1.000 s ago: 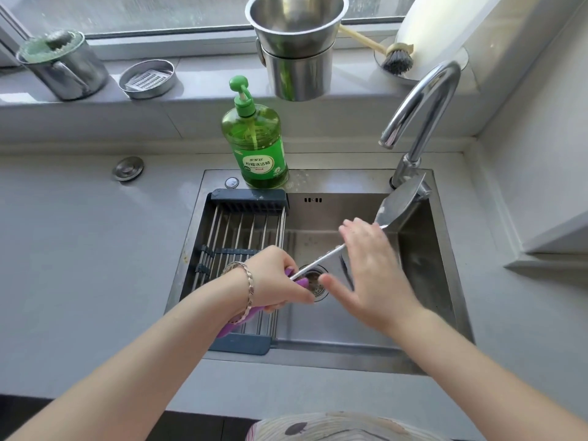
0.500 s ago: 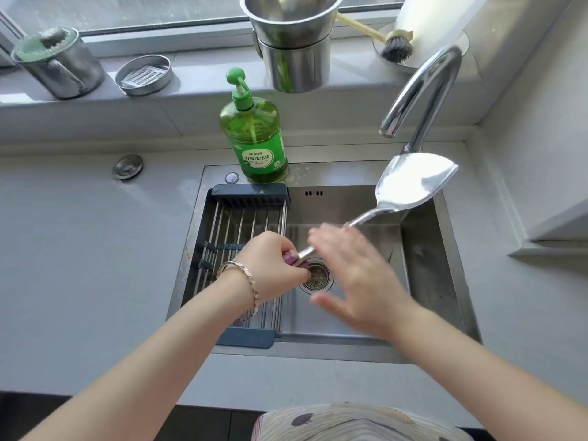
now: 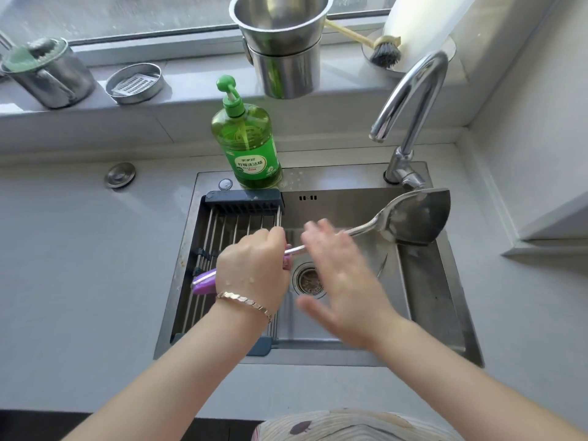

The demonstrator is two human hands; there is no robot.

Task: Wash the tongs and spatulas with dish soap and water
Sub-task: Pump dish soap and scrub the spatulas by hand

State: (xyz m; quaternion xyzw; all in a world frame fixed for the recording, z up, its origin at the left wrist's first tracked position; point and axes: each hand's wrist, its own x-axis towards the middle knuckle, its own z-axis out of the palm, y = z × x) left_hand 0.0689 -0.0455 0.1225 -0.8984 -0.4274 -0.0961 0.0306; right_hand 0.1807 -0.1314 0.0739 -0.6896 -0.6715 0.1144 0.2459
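Note:
A steel spatula (image 3: 416, 218) with a purple handle is held level over the steel sink (image 3: 426, 300). My left hand (image 3: 253, 273) grips the purple handle, the handle's end sticking out to the left. The blade points right, below the tap (image 3: 410, 109). My right hand (image 3: 343, 278), blurred, is spread with straight fingers over the spatula's shaft above the drain (image 3: 310, 280). A green dish soap bottle (image 3: 246, 144) with a pump stands on the sink's back rim. No water runs from the tap.
A wire drying rack (image 3: 232, 237) with dark end pieces spans the sink's left half. On the windowsill stand stacked steel pots (image 3: 283, 49), a lidded steel cup (image 3: 44, 73), a small round tin (image 3: 135, 84) and a dish brush (image 3: 383, 50). Grey counter surrounds the sink.
The spatula's blade has turned and dropped lower, showing its darker side. My right hand has slid along the shaft toward the handle. My left hand keeps its grip.

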